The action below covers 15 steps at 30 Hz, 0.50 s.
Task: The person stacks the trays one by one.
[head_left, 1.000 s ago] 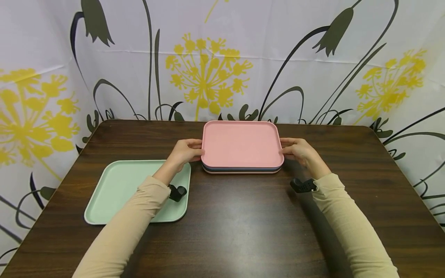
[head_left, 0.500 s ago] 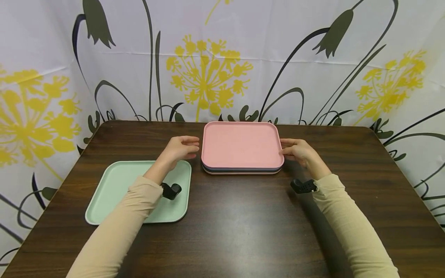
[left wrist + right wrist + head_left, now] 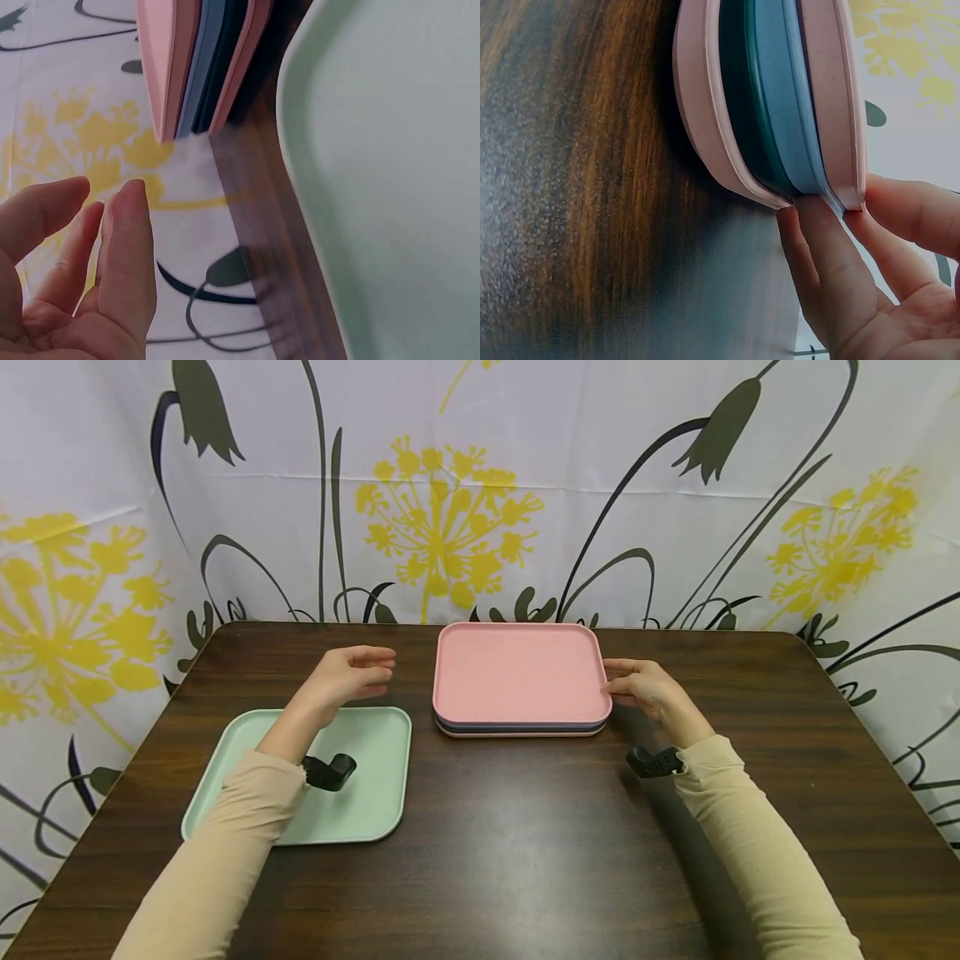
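Observation:
A stack of trays sits at the back middle of the table, a pink tray (image 3: 519, 672) on top. Beneath it, the right wrist view shows a blue tray (image 3: 780, 97), a dark green tray (image 3: 746, 97) and another pink tray (image 3: 705, 97). My right hand (image 3: 647, 685) touches the stack's right side, thumb at the top tray's rim and fairly straight fingers against the edges below. My left hand (image 3: 341, 681) is apart from the stack, holding nothing, with relaxed fingers. It hovers near the back edge of a mint green tray (image 3: 360, 793), which my forearm partly covers.
The dark wooden table (image 3: 525, 852) extends in front of the stack and to its right. Behind it hangs a white curtain (image 3: 585, 452) printed with yellow and grey flowers. A black wrist camera (image 3: 330, 772) is strapped to my left wrist.
My left hand has let go of the stack's left side and moved left, over the mint green tray's back edge. The right hand and the stack stay in place.

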### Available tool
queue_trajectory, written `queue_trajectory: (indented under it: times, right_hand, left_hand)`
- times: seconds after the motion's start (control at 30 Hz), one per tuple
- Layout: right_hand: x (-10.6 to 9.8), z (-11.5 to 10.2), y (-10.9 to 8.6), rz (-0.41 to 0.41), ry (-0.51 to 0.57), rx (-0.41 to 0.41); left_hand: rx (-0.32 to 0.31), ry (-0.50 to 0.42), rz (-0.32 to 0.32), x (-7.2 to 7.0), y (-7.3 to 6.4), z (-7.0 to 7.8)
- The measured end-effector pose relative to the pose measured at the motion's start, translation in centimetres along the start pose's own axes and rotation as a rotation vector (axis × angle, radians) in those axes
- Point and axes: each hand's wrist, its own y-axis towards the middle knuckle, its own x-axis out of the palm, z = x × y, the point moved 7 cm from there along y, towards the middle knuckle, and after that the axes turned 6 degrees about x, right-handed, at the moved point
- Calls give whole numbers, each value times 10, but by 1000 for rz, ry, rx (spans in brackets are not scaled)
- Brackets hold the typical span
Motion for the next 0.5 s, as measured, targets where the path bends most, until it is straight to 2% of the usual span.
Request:
queue_trajectory:
  times: [0.2, 0.5]
  right_hand:
    - [1, -1, 0, -7, 5, -1]
    - [-1, 1, 0, -18, 1, -3]
  left_hand:
    - [-5, 8, 29, -21, -9, -6]
    - [-39, 86, 115, -49, -19, -22]
